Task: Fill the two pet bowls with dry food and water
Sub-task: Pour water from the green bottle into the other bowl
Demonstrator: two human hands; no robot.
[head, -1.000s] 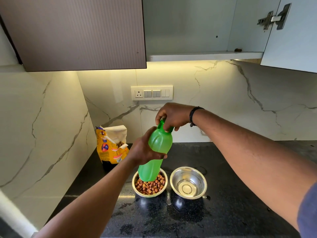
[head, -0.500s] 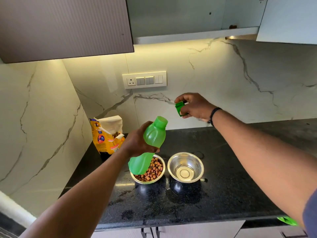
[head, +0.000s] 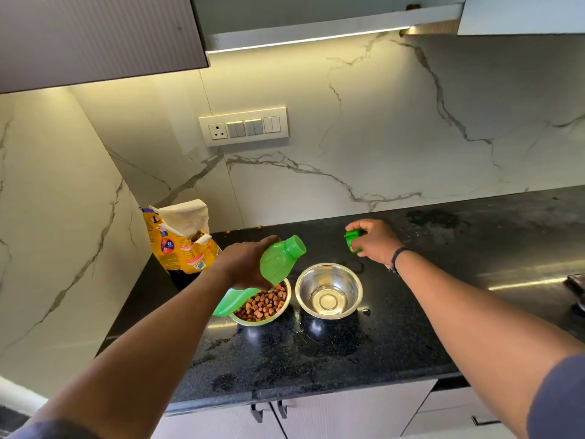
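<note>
Two steel bowls sit side by side on the black counter (head: 316,359). The left bowl (head: 253,320) holds brown dry food. The right bowl (head: 329,291) shows a bare shiny bottom. My left hand (head: 243,267) grips a green bottle (head: 278,261) around its middle, tilted with its uncapped neck pointing up and right, above the food bowl. My right hand (head: 375,240) holds the green cap (head: 352,240) low over the counter, behind the right bowl.
An opened yellow food bag (head: 180,242) stands in the back left corner against the marble wall. A switch panel (head: 243,125) is on the backsplash. Wall cabinets hang overhead. Cabinet doors with handles (head: 269,410) lie below the counter edge. A dark object (head: 577,289) sits at far right.
My right hand took the cap off the bottle, carried it right and lowered it toward the counter. My left hand tilted the bottle rightward. The view has tipped downward.
</note>
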